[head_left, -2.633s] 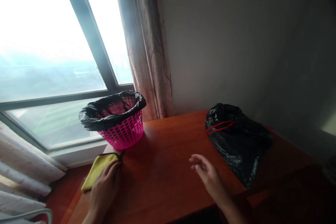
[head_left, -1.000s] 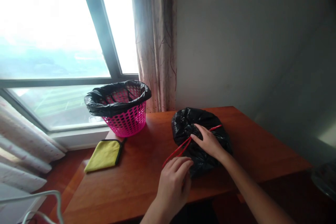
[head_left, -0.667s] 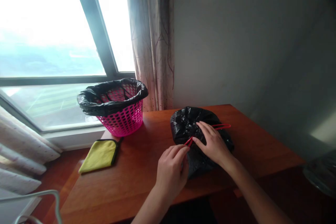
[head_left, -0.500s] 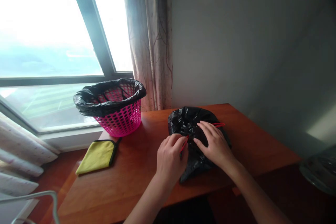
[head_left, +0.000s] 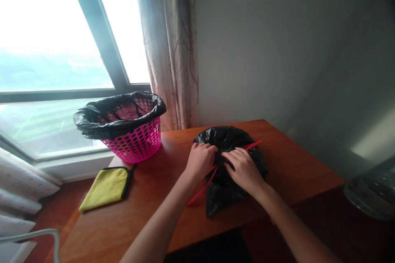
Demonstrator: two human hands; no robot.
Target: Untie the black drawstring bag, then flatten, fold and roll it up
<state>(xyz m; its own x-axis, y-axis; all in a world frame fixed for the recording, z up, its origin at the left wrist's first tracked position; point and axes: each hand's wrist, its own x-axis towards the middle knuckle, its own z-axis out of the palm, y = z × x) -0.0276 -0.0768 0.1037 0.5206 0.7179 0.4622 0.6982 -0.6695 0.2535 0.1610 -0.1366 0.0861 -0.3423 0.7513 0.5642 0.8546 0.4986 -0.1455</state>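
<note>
– Black plastic bag (head_left: 226, 197): where is it found?

– It is found lying on the tabletop (head_left: 148, 195), to the right of the pink basket (head_left: 135, 141) and apart from it.

– How is the left hand (head_left: 202, 158) placed?

– It is set on the bag's left part, fingers curled. Whether anything is gripped cannot be told; the fingertips are partly hidden.

– And the right hand (head_left: 243, 169)?

– It is placed over the bag, just beside the left hand, fingers partly bent and thumb spread from them. A grip cannot be confirmed here either.

– Is the red drawstring (head_left: 253, 145) seen?

– Yes; one length is seen slanting down below the left hand, another beyond the right.

– Other items?

– The basket's rim is covered by a black liner (head_left: 117, 129). A dark-edged yellow cloth (head_left: 105, 187) is noted in front of it.
</note>
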